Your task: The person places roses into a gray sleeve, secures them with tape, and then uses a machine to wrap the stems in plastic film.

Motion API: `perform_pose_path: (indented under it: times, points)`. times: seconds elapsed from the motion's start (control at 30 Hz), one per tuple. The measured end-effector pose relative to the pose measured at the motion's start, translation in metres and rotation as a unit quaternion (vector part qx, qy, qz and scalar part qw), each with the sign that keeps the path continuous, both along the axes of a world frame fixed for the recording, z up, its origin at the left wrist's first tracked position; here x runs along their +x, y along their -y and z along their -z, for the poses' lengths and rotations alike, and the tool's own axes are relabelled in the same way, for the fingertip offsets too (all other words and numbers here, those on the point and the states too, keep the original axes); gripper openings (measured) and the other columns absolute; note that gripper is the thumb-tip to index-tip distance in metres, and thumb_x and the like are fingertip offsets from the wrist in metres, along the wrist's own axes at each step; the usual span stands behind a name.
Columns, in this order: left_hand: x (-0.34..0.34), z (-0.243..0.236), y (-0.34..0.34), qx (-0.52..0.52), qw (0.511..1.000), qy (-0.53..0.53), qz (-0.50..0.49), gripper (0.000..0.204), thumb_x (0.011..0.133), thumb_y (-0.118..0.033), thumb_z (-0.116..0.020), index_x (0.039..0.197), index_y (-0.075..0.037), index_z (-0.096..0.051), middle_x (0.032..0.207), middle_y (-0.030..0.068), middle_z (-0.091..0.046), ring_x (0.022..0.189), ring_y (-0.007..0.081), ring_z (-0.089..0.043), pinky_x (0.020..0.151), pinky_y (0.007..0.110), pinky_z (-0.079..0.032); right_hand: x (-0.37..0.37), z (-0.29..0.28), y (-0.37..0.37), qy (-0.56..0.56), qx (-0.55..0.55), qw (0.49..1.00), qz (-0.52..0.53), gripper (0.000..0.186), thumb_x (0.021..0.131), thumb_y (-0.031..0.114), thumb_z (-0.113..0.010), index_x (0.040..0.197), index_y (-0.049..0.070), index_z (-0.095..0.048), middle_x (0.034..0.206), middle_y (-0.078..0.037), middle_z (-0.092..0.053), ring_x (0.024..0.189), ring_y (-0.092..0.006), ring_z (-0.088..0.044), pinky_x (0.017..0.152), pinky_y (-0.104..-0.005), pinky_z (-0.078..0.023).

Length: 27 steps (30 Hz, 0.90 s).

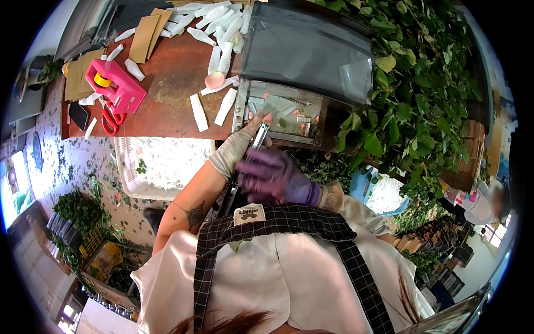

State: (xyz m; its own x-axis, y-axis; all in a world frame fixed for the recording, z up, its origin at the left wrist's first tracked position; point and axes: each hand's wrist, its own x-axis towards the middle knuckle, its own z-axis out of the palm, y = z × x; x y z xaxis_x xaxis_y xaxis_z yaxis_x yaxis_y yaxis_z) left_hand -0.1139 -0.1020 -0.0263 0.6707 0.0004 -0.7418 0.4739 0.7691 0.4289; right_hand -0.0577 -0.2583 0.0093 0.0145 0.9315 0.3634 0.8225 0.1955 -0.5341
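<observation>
My left hand, with a pale wrapping along wrist and forearm, grips the upper end of a long metal bar that runs down toward my apron. Its fingertips are at a metal tray holding small pink pieces and metal strips. My right hand, in a purple glove and blurred, lies across the bar below the left hand, fingers spread. A dark glossy panel covers the back of the tray. White paper sleeves and a pink round piece lie left of the tray.
The wooden table holds a pink tape dispenser, red scissors and cardboard. Below are a white basket and a blue tub of white pieces. Leafy branches crowd the right. A person is at the far right.
</observation>
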Motion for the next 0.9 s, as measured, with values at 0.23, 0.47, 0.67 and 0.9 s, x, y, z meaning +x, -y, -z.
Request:
perform_pose_path:
  times: [0.23, 0.47, 0.67, 0.9]
  points:
    - [-0.005, 0.014, -0.003, -0.085, 0.994, -0.023, 0.067, 0.059, 0.088, -0.069, -0.044, 0.129, -0.027, -0.052, 0.064, -0.0046, -0.052, 0.043, 0.0093, -0.042, 0.04, 0.025, -0.035, 0.069, 0.055, 0.004, 0.006, -0.19, 0.926, 0.325, 0.023, 0.086, 0.028, -0.061, 0.103, 0.011, -0.061, 0.114, -0.013, -0.057, 0.084, -0.0295, -0.064, 0.071, -0.0415, -0.052]
    - [-0.004, 0.007, -0.002, -0.064, 0.993, -0.016, 0.096, 0.059, 0.085, -0.074, -0.041, 0.095, -0.019, -0.06, 0.055, -0.0033, -0.05, 0.038, 0.0113, -0.043, 0.037, 0.026, -0.036, 0.087, 0.102, -0.003, 0.079, -0.174, 0.923, 0.334, 0.021, 0.082, 0.031, -0.062, 0.085, 0.01, -0.061, 0.099, -0.013, -0.056, 0.079, -0.0314, -0.063, 0.068, -0.0453, -0.049]
    - [0.004, -0.011, 0.0, -0.052, 0.996, -0.013, 0.078, 0.064, 0.083, -0.075, -0.047, 0.072, -0.013, -0.056, 0.046, -0.0014, -0.04, 0.036, 0.0129, -0.038, 0.038, 0.027, -0.031, 0.086, 0.12, 0.001, 0.113, -0.143, 0.941, 0.285, 0.017, 0.084, 0.026, -0.059, 0.09, 0.01, -0.06, 0.09, -0.011, -0.058, 0.075, -0.0309, -0.063, 0.062, -0.043, -0.05]
    - [0.0, 0.008, 0.0, -0.058, 0.994, -0.004, 0.093, 0.066, 0.082, -0.078, -0.043, 0.073, -0.014, -0.057, 0.048, -0.0019, -0.042, 0.038, 0.0137, -0.039, 0.039, 0.028, -0.032, 0.096, 0.138, 0.0, 0.12, -0.182, 0.952, 0.216, 0.035, 0.087, 0.017, -0.05, 0.122, 0.013, -0.054, 0.084, -0.012, -0.06, 0.071, -0.0279, -0.063, 0.057, -0.0414, -0.05]
